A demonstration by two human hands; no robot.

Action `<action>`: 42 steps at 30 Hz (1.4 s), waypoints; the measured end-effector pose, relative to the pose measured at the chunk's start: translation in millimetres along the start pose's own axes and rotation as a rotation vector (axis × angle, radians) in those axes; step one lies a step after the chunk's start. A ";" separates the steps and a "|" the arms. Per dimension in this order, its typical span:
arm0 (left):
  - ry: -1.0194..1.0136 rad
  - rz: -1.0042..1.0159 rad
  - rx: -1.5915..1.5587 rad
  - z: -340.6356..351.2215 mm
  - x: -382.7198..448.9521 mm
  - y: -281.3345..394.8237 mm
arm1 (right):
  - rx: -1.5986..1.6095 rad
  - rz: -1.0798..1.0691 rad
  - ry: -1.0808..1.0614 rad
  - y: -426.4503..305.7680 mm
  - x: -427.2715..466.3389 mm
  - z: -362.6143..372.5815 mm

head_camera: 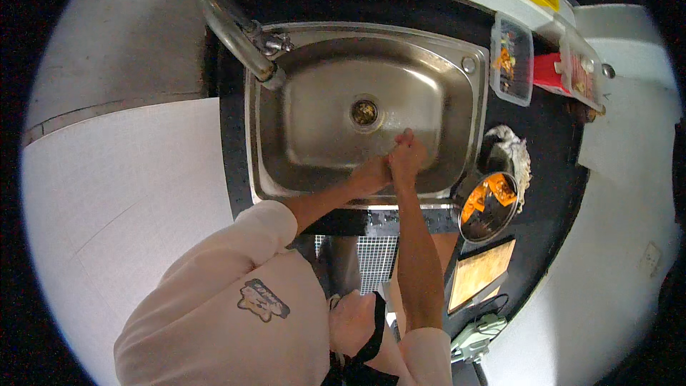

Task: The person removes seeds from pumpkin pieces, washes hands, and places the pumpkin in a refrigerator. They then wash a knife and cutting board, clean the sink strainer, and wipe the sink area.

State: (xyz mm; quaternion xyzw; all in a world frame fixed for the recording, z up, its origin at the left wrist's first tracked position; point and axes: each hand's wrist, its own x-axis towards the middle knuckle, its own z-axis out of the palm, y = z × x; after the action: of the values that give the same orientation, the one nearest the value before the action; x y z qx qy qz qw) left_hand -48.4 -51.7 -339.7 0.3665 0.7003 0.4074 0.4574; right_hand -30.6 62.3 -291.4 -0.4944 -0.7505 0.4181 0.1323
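My left hand [372,173] and my right hand [409,156] meet over the near right part of a stainless steel sink [327,139]. The left fingers press against the side of the right hand, near its wrist. The right hand is curled, its knuckles towards the far side. Whether anything small lies inside either hand is hidden. The sink drain [364,112], just beyond the hands, holds bits of brownish-yellow scraps. A metal faucet [241,37] reaches over the sink's far left corner, and no stream of water shows under it.
Right of the sink stands a metal pot [485,233] with orange pumpkin-like pieces [502,190], beside a crumpled whitish cloth or bag [512,150]. A wooden cutting board [482,273] and a pale green appliance [479,335] are nearer. Farther off is a clear plastic container [514,86] with scraps.
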 end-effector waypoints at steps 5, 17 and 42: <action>0.017 -0.047 0.156 -8.0 -7.5 1.0 | -0.081 0.071 0.005 -2.5 -10.5 5.9; 0.072 -0.296 0.510 -57.5 -42.6 39.6 | 0.088 0.002 0.056 -53.3 -38.3 16.8; 0.203 0.032 0.344 -21.3 94.5 147.1 | 0.900 0.384 0.326 95.4 -180.8 -245.2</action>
State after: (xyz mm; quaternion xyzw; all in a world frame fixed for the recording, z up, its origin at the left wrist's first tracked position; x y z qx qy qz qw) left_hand -77.2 85.8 -233.5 0.4072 0.7963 0.3239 0.3087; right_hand 265.8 45.3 -174.0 -0.5762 -0.3613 0.6339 0.3683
